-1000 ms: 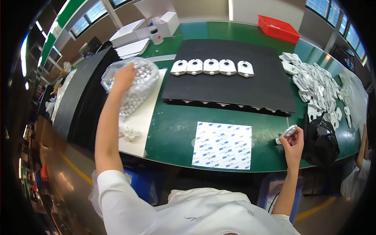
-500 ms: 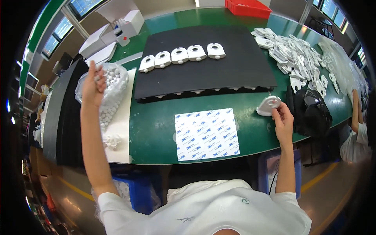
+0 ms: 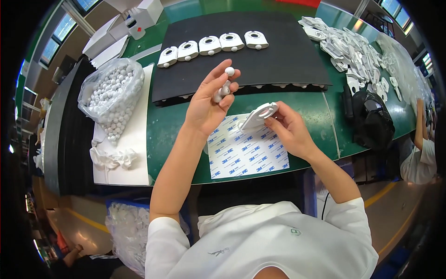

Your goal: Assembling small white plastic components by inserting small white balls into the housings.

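White plastic part point(image 3: 252, 120) pinched in your right hand point(image 3: 291, 129), above the patterned sheet point(image 3: 246, 158) on the desk point(image 3: 312, 110), long axis slanting, holed end toward upper right, your left hand point(image 3: 205, 106) grasping white balls point(image 3: 229, 71).

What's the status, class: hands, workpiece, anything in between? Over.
Left hand: several white balls. Right hand: white holed part. Nothing seen between the hands. Patterned sheet on green table.

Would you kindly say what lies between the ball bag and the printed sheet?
The head view shows the white panel, then green table, the left forearm in front.
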`<action>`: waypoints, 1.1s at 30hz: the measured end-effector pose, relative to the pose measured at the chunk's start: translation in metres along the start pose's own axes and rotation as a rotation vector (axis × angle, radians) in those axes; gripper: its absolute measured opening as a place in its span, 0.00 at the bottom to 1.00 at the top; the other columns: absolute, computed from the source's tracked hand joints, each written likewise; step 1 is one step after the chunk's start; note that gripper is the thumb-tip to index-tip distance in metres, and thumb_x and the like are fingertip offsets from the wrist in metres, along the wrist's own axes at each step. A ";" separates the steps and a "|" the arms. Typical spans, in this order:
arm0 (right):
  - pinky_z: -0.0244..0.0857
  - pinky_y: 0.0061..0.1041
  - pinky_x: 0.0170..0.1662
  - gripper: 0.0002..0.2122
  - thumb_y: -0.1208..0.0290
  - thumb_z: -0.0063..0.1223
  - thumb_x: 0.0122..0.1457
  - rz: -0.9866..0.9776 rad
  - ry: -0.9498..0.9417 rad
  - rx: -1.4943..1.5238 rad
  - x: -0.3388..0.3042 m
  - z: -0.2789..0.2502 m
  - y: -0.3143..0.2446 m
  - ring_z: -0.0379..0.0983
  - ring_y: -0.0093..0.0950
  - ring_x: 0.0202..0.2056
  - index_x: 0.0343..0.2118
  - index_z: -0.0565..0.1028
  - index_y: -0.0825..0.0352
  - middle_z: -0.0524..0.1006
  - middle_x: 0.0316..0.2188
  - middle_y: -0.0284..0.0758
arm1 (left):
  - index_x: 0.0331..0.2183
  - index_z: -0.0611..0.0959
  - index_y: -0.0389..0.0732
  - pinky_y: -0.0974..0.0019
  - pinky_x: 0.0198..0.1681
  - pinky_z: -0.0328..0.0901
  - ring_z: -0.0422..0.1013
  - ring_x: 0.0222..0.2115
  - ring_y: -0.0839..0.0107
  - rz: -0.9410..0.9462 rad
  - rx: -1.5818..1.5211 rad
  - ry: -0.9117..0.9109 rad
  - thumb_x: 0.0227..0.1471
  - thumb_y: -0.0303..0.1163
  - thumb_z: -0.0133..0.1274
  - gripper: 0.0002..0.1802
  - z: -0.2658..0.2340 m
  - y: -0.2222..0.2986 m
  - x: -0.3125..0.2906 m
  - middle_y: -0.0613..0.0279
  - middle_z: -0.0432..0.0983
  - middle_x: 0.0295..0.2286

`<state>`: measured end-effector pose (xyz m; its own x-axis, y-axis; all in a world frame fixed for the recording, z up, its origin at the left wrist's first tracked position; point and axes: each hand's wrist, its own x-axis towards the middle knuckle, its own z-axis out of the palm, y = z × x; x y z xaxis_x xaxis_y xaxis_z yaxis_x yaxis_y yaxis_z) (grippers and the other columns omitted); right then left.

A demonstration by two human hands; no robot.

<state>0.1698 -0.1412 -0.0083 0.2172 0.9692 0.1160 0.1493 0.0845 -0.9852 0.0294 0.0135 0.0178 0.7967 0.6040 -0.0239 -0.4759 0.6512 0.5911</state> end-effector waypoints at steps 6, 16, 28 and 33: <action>0.62 0.15 0.35 0.03 0.79 0.44 0.56 0.034 0.008 -0.051 -0.002 0.006 0.005 0.66 0.14 0.30 0.34 0.67 0.69 0.71 0.28 0.29 | 0.46 0.70 0.40 0.83 0.15 0.52 0.60 0.24 0.80 0.025 0.046 0.037 0.53 0.29 0.47 0.17 -0.004 0.000 -0.004 0.57 0.67 0.36; 0.61 0.16 0.30 0.05 0.80 0.45 0.54 -0.047 0.016 -0.217 -0.003 0.010 0.000 0.66 0.16 0.26 0.34 0.67 0.69 0.71 0.24 0.31 | 0.37 0.75 0.37 0.85 0.12 0.48 0.58 0.20 0.84 0.001 0.089 0.056 0.52 0.35 0.50 0.13 -0.010 -0.004 -0.002 0.61 0.71 0.32; 0.61 0.19 0.36 0.08 0.80 0.42 0.55 -0.152 0.008 -0.099 0.001 0.001 0.011 0.65 0.22 0.31 0.38 0.67 0.65 0.70 0.34 0.33 | 0.44 0.73 0.37 0.85 0.12 0.48 0.56 0.18 0.86 -0.013 0.192 0.032 0.51 0.26 0.49 0.16 -0.002 -0.009 -0.003 0.63 0.71 0.33; 0.61 0.25 0.46 0.07 0.71 0.40 0.61 0.000 0.108 0.633 0.008 -0.013 0.009 0.66 0.23 0.44 0.41 0.66 0.61 0.69 0.40 0.31 | 0.39 0.76 0.38 0.85 0.13 0.45 0.53 0.15 0.87 -0.116 0.440 0.066 0.48 0.28 0.53 0.13 0.004 -0.015 -0.009 0.72 0.66 0.19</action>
<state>0.1856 -0.1358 -0.0150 0.3180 0.9432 0.0959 -0.4422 0.2370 -0.8651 0.0308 -0.0035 0.0126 0.8028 0.5763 -0.1531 -0.1703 0.4676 0.8674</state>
